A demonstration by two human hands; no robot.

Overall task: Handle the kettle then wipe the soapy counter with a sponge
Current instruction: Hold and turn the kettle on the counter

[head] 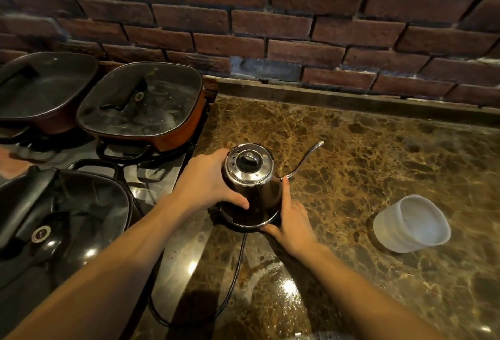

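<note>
A dark gooseneck kettle [253, 177] with a shiny steel lid stands on its round base on the brown marble counter [378, 155]. Its thin spout points to the back right. My left hand [208, 180] wraps around the kettle's left side, thumb across the front. My right hand [290, 218] presses against the kettle's right side and the base rim, forefinger raised along the body. A black power cord [238, 264] runs from the base toward me. No sponge is in view.
A translucent plastic container [412, 223] stands on the counter to the right. Three lidded square pans sit on the stove at left, the nearest orange one [143, 104] just behind my left hand. A brick wall [270, 15] closes the back. A wet, shiny patch [278, 293] lies near me.
</note>
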